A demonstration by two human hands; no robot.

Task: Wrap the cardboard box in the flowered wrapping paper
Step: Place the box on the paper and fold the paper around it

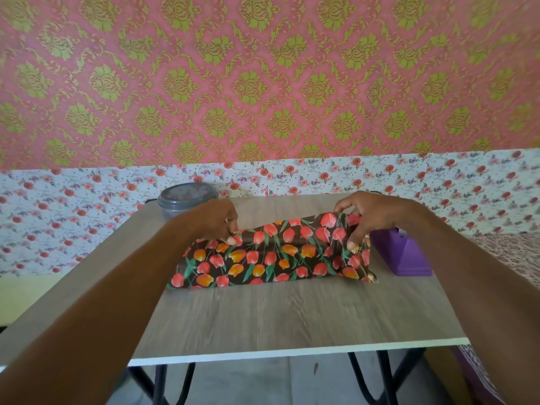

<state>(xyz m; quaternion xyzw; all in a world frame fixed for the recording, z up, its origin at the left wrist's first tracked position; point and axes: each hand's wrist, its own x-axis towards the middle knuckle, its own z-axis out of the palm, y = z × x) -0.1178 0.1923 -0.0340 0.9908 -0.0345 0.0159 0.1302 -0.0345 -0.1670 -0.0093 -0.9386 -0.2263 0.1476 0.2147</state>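
Pink-and-green damask wallpaper [263, 83] backed a grey wood-grain table [263, 317]. At mid-frame lay the dark wrapping paper printed with red and orange tulips [271, 258], humped over the hidden cardboard box. The left hand [216, 220] pinched its far edge with curled fingers. The right hand [365, 214] clamped its right end. A grey lidded tub [181, 200] stood behind the left hand, and a purple plastic block [403, 255] sat just right of the paper.

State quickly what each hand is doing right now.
Left hand: pinching the dark tulip-printed wrapping paper.
Right hand: gripping the same paper's right end.
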